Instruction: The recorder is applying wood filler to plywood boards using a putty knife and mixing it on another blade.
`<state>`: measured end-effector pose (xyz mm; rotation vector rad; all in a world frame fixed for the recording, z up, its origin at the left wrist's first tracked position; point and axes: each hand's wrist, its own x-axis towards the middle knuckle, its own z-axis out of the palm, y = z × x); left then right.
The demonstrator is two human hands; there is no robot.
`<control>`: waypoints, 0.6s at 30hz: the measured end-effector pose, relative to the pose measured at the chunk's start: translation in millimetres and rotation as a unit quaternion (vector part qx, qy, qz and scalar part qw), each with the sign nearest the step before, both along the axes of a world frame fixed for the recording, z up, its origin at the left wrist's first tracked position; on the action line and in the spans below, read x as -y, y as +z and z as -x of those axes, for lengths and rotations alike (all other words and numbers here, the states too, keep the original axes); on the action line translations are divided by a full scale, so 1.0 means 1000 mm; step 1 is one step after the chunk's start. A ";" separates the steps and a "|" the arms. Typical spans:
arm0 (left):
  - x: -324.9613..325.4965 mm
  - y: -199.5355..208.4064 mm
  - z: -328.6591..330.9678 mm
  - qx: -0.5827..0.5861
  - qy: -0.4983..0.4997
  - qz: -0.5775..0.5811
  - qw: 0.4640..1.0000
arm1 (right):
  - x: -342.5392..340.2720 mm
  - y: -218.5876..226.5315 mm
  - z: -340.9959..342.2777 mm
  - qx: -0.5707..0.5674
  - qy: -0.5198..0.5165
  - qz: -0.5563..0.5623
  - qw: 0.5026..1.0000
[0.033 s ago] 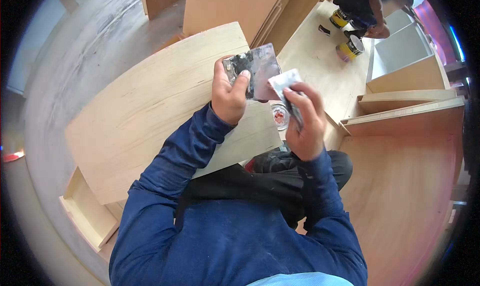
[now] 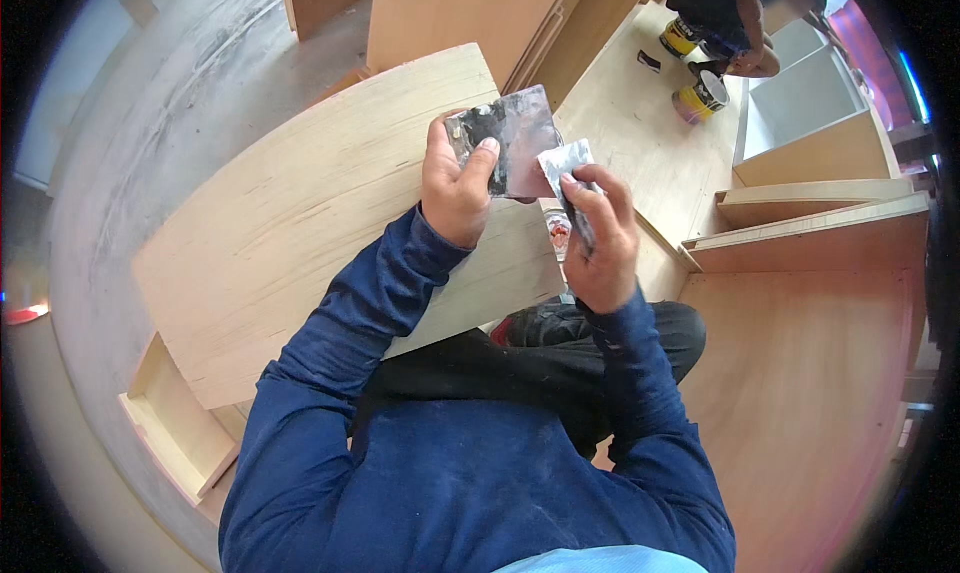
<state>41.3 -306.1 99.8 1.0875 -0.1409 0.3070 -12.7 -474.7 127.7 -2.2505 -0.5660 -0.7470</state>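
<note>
My left hand [image 2: 456, 195] grips a flat square plate [image 2: 527, 138], thumb on top, its face smeared with grey, black and pinkish paste. In my right hand [image 2: 606, 248] is a putty knife [image 2: 565, 159] with a wide, whitish-smeared blade; its handle is mostly hidden by the fingers. The blade meets or nearly meets the plate's right edge; contact cannot be told. Below both hands lies a pale wooden panel [image 2: 320, 223] with a curved far edge. Partly covered by my right hand, a round clear container [image 2: 556, 229] shows something red inside.
A wooden drawer-like box [image 2: 180, 423] is under the panel's lower left. Wooden cabinet parts [image 2: 800, 343] stand at the right, and an upright board [image 2: 460, 23] at the back. Another person [image 2: 735, 18] crouches far right beside yellow-and-black buckets [image 2: 700, 98].
My right hand has shifted slightly left and up, bringing the putty knife closer against the plate and covering more of the container. My left hand has barely moved.
</note>
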 end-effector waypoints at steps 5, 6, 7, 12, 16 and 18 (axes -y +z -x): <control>0.000 0.001 0.004 0.006 -0.005 0.048 0.999 | 0.024 -0.006 -0.004 -0.028 -0.060 0.103 0.993; 0.002 0.002 0.004 0.030 0.028 0.022 0.999 | 0.031 -0.004 -0.004 -0.028 -0.043 0.062 0.997; 0.002 0.002 0.003 0.028 0.028 0.021 0.999 | 0.030 0.012 -0.002 -0.023 -0.031 0.073 0.997; 0.001 0.010 0.016 0.094 0.099 -0.218 0.966 | 0.007 0.050 0.000 0.046 -0.043 0.209 0.976; 0.003 0.004 0.013 0.129 0.116 -0.222 0.959 | -0.001 0.036 0.001 0.043 -0.034 0.227 0.972; 0.002 0.003 0.011 0.133 0.148 -0.150 0.969 | 0.002 0.034 0.006 0.019 -0.013 0.251 0.968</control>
